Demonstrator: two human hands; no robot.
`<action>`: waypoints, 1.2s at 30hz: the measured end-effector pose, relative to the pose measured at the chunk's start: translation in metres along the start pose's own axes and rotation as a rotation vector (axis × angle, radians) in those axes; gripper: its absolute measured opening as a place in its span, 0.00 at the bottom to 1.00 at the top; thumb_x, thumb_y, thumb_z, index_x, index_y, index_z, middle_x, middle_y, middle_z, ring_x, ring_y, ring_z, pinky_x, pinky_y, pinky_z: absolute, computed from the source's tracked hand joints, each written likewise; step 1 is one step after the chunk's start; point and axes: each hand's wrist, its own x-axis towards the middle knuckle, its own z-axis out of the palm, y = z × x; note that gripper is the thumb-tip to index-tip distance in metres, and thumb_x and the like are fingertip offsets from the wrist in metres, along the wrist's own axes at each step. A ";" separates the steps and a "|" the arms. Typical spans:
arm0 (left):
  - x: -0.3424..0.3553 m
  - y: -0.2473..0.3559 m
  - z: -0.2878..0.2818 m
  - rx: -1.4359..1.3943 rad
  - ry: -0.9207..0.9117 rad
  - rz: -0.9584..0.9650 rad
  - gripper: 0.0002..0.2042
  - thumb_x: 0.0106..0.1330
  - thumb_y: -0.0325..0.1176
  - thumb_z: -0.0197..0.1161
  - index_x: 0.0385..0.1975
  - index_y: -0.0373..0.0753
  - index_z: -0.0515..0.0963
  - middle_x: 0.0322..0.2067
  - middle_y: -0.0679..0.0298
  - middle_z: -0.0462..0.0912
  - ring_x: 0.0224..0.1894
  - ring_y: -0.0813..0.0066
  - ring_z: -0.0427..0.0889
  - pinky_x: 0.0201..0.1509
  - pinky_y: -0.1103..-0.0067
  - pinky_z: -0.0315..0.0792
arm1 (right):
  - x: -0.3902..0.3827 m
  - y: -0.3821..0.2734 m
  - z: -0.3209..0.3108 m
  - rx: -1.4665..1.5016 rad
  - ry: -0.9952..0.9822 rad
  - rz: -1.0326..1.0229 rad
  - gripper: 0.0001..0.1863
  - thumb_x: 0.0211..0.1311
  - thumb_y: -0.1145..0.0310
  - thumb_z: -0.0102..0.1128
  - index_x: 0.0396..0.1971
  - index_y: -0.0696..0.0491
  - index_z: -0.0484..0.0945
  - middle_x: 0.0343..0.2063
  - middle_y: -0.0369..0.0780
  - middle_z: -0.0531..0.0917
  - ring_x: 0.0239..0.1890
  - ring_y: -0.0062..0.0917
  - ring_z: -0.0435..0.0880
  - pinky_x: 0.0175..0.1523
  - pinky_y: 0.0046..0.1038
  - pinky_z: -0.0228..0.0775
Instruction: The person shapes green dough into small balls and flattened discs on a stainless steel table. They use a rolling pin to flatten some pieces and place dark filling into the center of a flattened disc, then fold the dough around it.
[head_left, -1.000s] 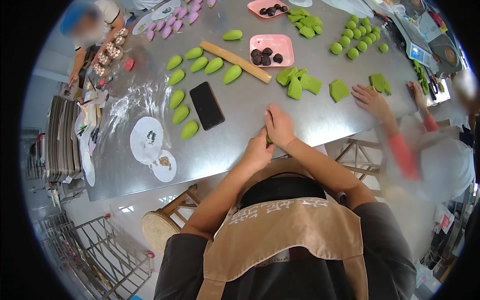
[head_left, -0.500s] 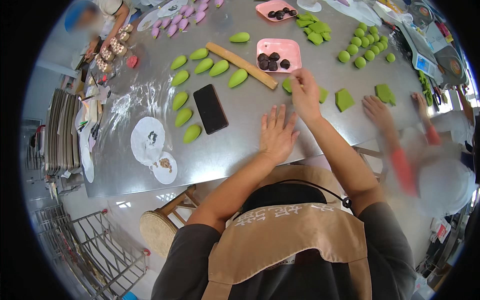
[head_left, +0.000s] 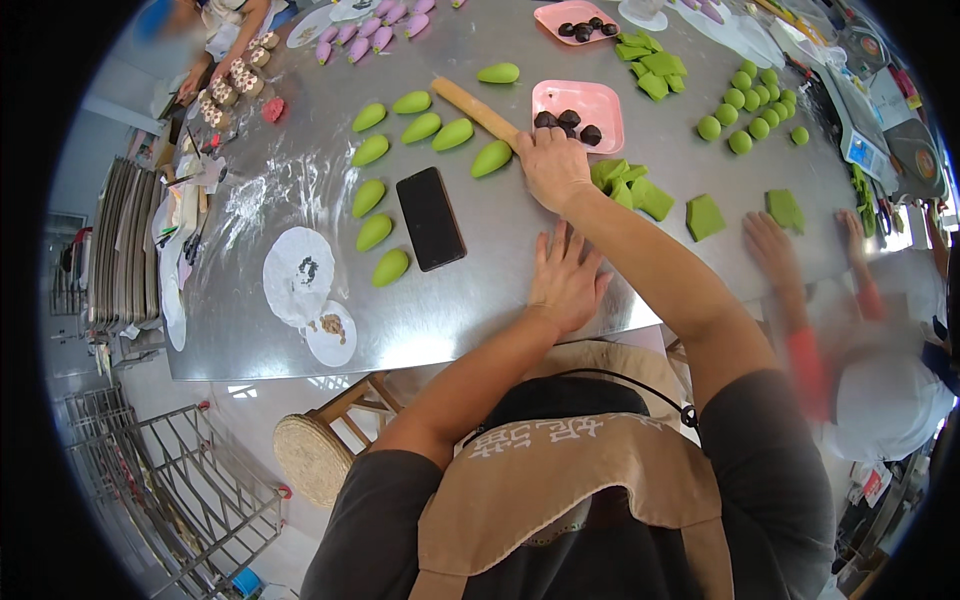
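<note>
My right hand [head_left: 556,170] is closed over the near end of a wooden rolling pin [head_left: 470,106] and hides that end. Just beyond my fingers, a pink tray [head_left: 610,105] holds several dark balls [head_left: 590,135]. My left hand [head_left: 564,282] lies flat on the steel table with its fingers spread, holding nothing. Flat green dough pieces [head_left: 650,198] overlap to the right of my right wrist. Farther left lie several smooth green pointed oval shapes [head_left: 452,135] and a black phone [head_left: 431,218].
Green balls [head_left: 740,143] cluster at the far right near a scale [head_left: 862,150]. A co-worker's blurred hand [head_left: 770,248] rests close to single green squares [head_left: 705,217]. White paper rounds [head_left: 297,275] lie at the left; a stool [head_left: 312,445] stands below the table edge.
My right hand has moved left from the green dough pieces onto the rolling pin's near end. My left hand stays flat on the table. The whole view has shifted slightly.
</note>
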 end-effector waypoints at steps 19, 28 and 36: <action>-0.026 -0.053 -0.059 -0.828 0.939 -0.260 0.24 0.74 0.42 0.48 0.62 0.31 0.60 0.68 0.49 0.57 0.73 0.55 0.53 0.73 0.64 0.48 | -0.177 0.006 -0.118 1.485 -0.637 0.300 0.24 0.56 0.69 0.62 0.53 0.51 0.65 0.32 0.36 0.78 0.32 0.21 0.80 0.33 0.26 0.75; -0.029 -0.044 -0.050 0.131 0.208 -0.062 0.24 0.70 0.43 0.54 0.62 0.39 0.68 0.66 0.45 0.63 0.69 0.48 0.61 0.72 0.56 0.52 | -0.227 0.028 -0.076 0.398 -0.259 -0.052 0.18 0.58 0.65 0.59 0.50 0.46 0.71 0.38 0.40 0.80 0.40 0.38 0.82 0.45 0.41 0.74; 0.008 -0.053 -0.043 0.166 0.215 -0.110 0.27 0.69 0.44 0.54 0.67 0.42 0.65 0.67 0.44 0.61 0.69 0.48 0.60 0.71 0.57 0.53 | -0.183 0.033 -0.054 0.082 0.112 0.145 0.27 0.66 0.53 0.53 0.61 0.51 0.68 0.61 0.49 0.68 0.64 0.45 0.65 0.66 0.49 0.56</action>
